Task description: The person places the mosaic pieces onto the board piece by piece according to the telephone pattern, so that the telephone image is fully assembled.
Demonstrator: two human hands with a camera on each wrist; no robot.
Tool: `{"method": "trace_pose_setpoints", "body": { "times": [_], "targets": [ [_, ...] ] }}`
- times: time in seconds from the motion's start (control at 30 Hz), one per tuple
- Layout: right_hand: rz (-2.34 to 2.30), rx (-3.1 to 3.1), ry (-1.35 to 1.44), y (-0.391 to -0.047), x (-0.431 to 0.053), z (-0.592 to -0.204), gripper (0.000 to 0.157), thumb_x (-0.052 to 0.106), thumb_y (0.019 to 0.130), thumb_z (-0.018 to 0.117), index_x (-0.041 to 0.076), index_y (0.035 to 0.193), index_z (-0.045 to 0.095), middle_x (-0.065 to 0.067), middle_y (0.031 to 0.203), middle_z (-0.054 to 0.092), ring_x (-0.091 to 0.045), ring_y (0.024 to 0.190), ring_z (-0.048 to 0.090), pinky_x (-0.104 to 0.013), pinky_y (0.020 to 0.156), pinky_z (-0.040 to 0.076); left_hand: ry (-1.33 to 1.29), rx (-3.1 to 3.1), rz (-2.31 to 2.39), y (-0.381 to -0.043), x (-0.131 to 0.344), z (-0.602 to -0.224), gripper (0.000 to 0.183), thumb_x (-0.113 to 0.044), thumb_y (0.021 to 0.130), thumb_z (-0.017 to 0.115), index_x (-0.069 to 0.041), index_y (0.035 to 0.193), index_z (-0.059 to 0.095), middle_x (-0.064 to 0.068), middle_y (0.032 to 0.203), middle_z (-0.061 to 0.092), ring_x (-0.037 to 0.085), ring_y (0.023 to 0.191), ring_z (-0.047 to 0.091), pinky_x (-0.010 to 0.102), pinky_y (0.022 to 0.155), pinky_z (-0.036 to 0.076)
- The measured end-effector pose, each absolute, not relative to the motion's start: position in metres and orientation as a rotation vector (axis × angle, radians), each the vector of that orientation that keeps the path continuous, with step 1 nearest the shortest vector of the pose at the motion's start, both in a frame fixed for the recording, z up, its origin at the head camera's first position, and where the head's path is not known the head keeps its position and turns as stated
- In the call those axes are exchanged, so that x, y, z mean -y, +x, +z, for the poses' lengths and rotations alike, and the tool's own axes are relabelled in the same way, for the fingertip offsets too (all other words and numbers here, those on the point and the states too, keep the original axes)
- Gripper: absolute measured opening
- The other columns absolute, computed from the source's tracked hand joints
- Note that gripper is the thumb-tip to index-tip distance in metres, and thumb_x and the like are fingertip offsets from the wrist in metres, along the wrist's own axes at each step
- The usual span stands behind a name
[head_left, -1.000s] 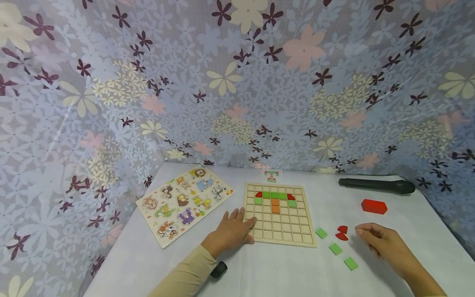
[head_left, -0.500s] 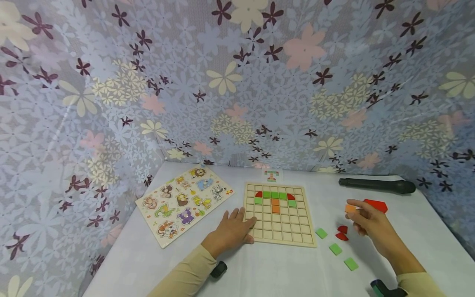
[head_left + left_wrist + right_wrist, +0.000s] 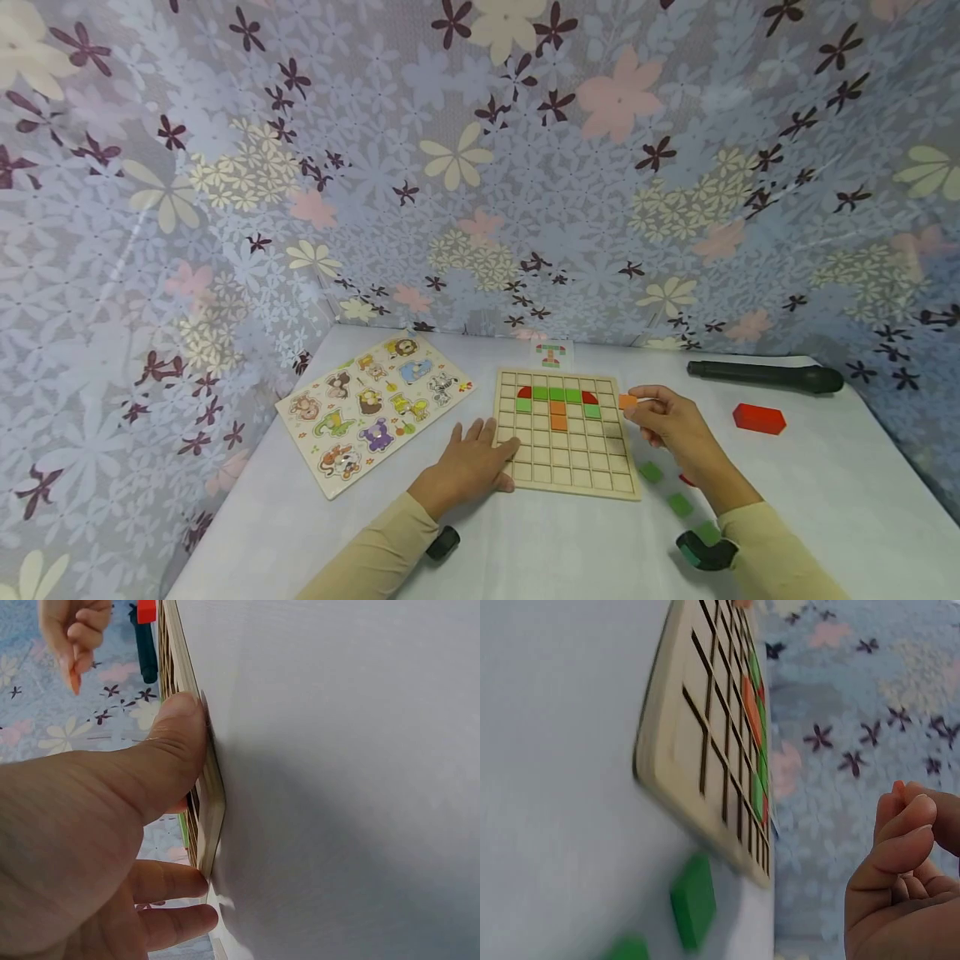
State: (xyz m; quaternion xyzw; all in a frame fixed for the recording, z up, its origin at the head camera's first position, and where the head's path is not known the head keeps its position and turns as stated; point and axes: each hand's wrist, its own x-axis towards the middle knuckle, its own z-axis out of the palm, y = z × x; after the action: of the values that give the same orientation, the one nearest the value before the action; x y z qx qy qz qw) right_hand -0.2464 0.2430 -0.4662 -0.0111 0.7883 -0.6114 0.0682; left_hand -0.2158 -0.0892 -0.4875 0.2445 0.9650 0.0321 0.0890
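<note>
My right hand (image 3: 671,425) pinches an orange square tile (image 3: 627,402) between thumb and fingertips, held above the right edge of the wooden grid board (image 3: 581,457). In the right wrist view only a sliver of the tile (image 3: 899,785) shows at the fingertips. My left hand (image 3: 467,465) rests at the board's left front edge; in the left wrist view its thumb (image 3: 176,739) presses on the rim. Set in the board are a row of green tiles (image 3: 557,394) with red rounded pieces (image 3: 590,398) at the ends, and orange tiles (image 3: 558,422) below.
Behind the board lies a small pattern card (image 3: 551,356). An animal puzzle board (image 3: 375,408) is at left. Loose green tiles (image 3: 680,504) and partly hidden red pieces lie under my right arm. A red block (image 3: 759,418) and a black microphone (image 3: 765,377) are at right.
My right hand has picked up the orange tile from near the red block and carried it left to the board's right edge. The left hand has stayed in place.
</note>
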Motion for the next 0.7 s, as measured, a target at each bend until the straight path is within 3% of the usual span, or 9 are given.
{"method": "trace_pose_setpoints", "body": {
  "times": [0.27,0.47,0.7],
  "targets": [
    [-1.717,-2.311,-0.054,-0.257,-0.204,-0.477,0.049,0.015,0.099,0.066,0.0,0.142,0.047,-0.008,0.093,0.069,-0.017,0.063,0.055,-0.03,0.055,0.043,0.737,-2.874,0.099,-0.216,0.089,-0.488,0.071,-0.054,0.089,0.064,-0.027,0.153,0.047,0.022,0.16,0.038,0.041,0.149,0.034,0.062,0.117,0.029],
    [-1.61,-2.324,-0.095,-0.261,-0.176,-0.494,0.039,0.007,0.094,0.07,-0.002,0.128,0.054,-0.011,0.09,0.067,-0.015,0.059,0.05,-0.026,0.05,0.04,0.73,-2.861,0.128,-0.216,0.091,-0.488,0.071,-0.053,0.09,0.064,-0.027,0.153,0.047,0.022,0.161,0.036,0.042,0.149,0.033,0.063,0.118,0.027],
    [-1.413,-2.487,-0.206,-0.257,-0.161,-0.501,0.029,0.004,0.088,0.074,0.0,0.115,0.063,-0.007,0.082,0.061,-0.016,0.059,0.051,-0.029,0.051,0.046,0.725,-2.853,0.157,-0.216,0.091,-0.488,0.071,-0.053,0.09,0.065,-0.027,0.154,0.046,0.022,0.162,0.035,0.042,0.149,0.032,0.063,0.118,0.026]
  ]
}}
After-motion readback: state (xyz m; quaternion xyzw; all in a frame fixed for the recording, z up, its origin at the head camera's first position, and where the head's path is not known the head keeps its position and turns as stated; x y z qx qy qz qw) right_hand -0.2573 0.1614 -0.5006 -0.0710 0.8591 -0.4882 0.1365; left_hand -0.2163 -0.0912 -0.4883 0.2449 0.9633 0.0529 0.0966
